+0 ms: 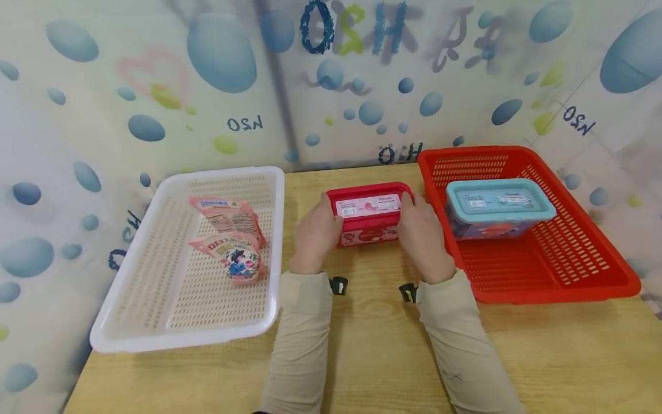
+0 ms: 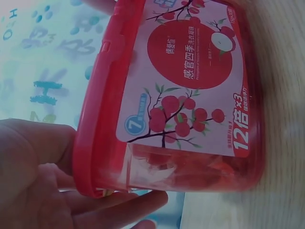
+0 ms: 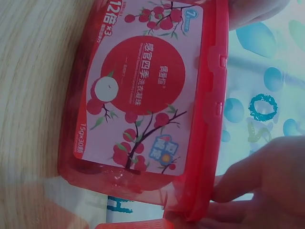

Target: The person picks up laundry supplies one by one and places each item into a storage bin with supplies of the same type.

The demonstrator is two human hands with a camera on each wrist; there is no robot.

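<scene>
A red plastic box of laundry pods [image 1: 369,233] stands upright between the hands in the middle of the table, its lid on. At its left end my left hand [image 1: 318,233] grips the lid's rim, thumb near the top and fingers below the edge. The right hand [image 1: 425,238] grips the opposite end in much the same way. Both wrist views show the printed front of the box [image 2: 190,71], with red fruit on a pink label [image 3: 143,90]. Whether the base touches the wood or sits just above it, I cannot tell.
On the left, a white basket [image 1: 126,322] holds two pink bags [image 1: 240,261]. A red basket [image 1: 517,293] at the right contains a similar box with a light blue lid [image 1: 499,201]. Behind the wooden table [image 1: 372,356] rises a wall covering with blue bubble prints.
</scene>
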